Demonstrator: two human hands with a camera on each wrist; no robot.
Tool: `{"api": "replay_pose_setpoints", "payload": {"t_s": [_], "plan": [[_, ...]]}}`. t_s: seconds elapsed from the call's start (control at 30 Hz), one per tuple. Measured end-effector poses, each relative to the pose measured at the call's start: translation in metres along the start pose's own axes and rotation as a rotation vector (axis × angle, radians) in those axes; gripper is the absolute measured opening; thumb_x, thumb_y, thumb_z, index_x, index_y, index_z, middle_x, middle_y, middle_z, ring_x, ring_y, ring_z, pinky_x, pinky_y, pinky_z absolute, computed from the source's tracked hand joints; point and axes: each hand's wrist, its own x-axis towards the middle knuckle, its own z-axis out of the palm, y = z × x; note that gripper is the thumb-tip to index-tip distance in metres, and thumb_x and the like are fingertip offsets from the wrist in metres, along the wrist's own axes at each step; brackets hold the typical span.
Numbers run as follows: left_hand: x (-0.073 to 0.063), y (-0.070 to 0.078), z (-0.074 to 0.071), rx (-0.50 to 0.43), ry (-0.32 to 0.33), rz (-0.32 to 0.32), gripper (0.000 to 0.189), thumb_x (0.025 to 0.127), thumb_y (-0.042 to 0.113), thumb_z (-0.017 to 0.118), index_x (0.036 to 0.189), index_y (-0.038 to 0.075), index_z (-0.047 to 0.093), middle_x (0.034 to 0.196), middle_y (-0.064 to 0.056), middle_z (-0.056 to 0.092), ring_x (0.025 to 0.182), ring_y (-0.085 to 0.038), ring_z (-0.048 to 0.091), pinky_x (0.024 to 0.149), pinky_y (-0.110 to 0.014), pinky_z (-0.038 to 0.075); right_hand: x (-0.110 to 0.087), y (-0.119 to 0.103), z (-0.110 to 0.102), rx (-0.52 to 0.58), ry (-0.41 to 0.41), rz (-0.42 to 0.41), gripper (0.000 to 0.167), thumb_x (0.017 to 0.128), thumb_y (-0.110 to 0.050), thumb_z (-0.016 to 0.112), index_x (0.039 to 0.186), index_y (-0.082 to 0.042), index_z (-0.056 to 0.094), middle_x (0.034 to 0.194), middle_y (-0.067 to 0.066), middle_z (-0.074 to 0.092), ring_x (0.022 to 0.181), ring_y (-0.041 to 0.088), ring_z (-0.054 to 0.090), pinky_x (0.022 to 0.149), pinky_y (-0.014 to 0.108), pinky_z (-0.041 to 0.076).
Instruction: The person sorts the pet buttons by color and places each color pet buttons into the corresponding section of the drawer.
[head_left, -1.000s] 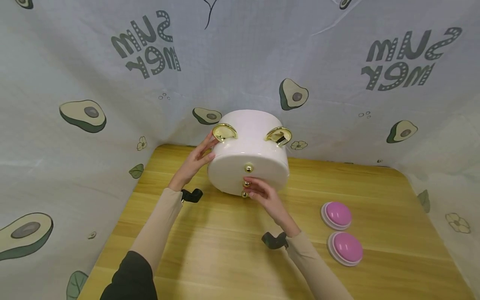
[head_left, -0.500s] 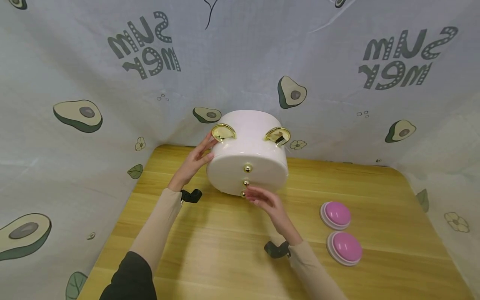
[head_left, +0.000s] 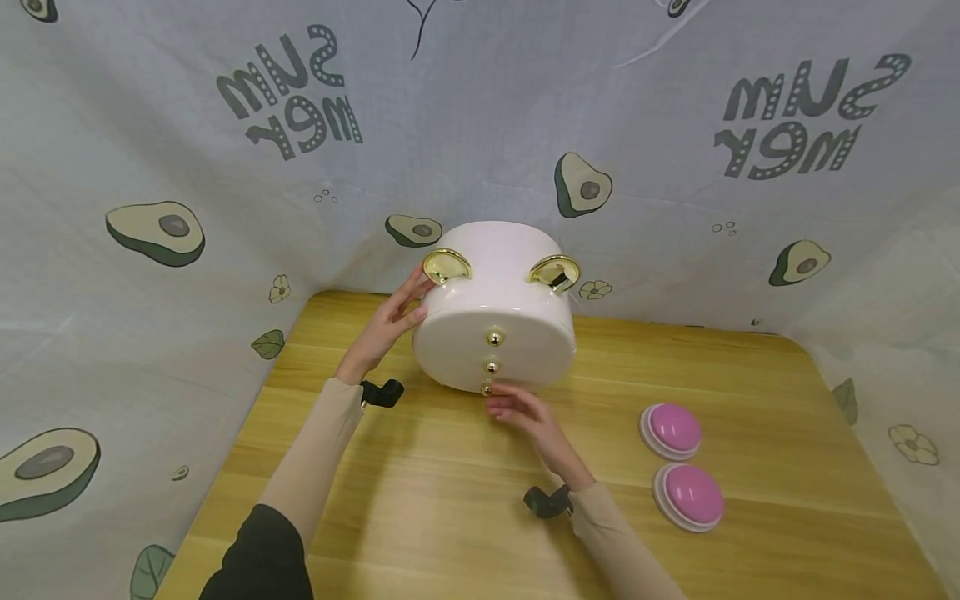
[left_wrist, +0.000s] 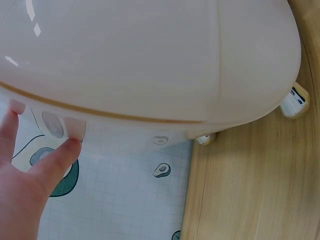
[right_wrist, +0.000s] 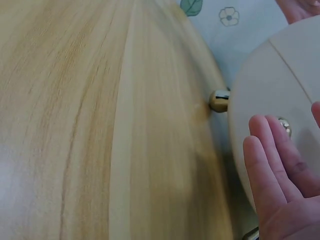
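Observation:
A glossy white rounded box [head_left: 510,287] stands on the table, with two gold ear-shaped pieces on top. Down its front run an upper knob [head_left: 495,337], a middle knob [head_left: 491,367] and a lower knob [head_left: 487,388], all gold. My left hand [head_left: 381,329] rests against the box's left side; in the left wrist view, fingertips of that hand [left_wrist: 32,182] touch the glossy wall. The right hand [head_left: 538,423] has a fingertip at the lower knob; whether it touches is unclear. In the right wrist view, fingers of that hand [right_wrist: 272,175] extend fairly straight before the front.
Two pink dome buttons with white bases, a farther one [head_left: 675,427] and a nearer one [head_left: 692,495], sit to the right on the wooden table [head_left: 420,500]. An avocado-print cloth [head_left: 480,108] hangs close behind the box. Gold feet [left_wrist: 295,101] support the box.
The right hand has moved down the front of the box, from the middle knob to the lower one. My left hand keeps its place on the box's side.

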Motion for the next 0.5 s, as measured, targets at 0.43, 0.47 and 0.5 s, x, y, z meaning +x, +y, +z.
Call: {"api": "replay_pose_setpoints", "payload": {"t_s": [0.43, 0.47, 0.5], "plan": [[0.001, 0.007, 0.002, -0.017, 0.003, -0.02, 0.067, 0.099, -0.003, 0.044, 0.155, 0.017, 0.012, 0.154, -0.015, 0.025, 0.142, -0.023, 0.02, 0.112, -0.048, 0.017, 0.013, 0.012, -0.002, -0.026, -0.021, 0.044, 0.044, 0.094, 0.004, 0.052, 0.136, 0.013, 0.042, 0.128, 0.039, 0.046, 0.115, 0.053, 0.047, 0.095, 0.039, 0.046], [0.0, 0.01, 0.003, -0.016, 0.002, -0.02, 0.067, 0.099, -0.003, 0.044, 0.155, 0.015, 0.012, 0.154, -0.016, 0.025, 0.142, -0.024, 0.02, 0.112, -0.049, 0.017, 0.013, 0.012, -0.002, -0.032, -0.016, 0.048, 0.044, 0.094, 0.004, 0.052, 0.136, 0.013, 0.043, 0.127, 0.038, 0.046, 0.114, 0.052, 0.048, 0.094, 0.038, 0.046], [-0.001, 0.014, 0.004, -0.014, 0.0, -0.02, 0.067, 0.099, -0.002, 0.045, 0.154, 0.013, 0.011, 0.154, -0.017, 0.024, 0.142, -0.025, 0.019, 0.112, -0.05, 0.017, 0.014, 0.012, -0.002, -0.035, -0.01, 0.054, 0.043, 0.094, 0.004, 0.052, 0.135, 0.012, 0.043, 0.128, 0.037, 0.047, 0.114, 0.051, 0.049, 0.094, 0.037, 0.046]]}}
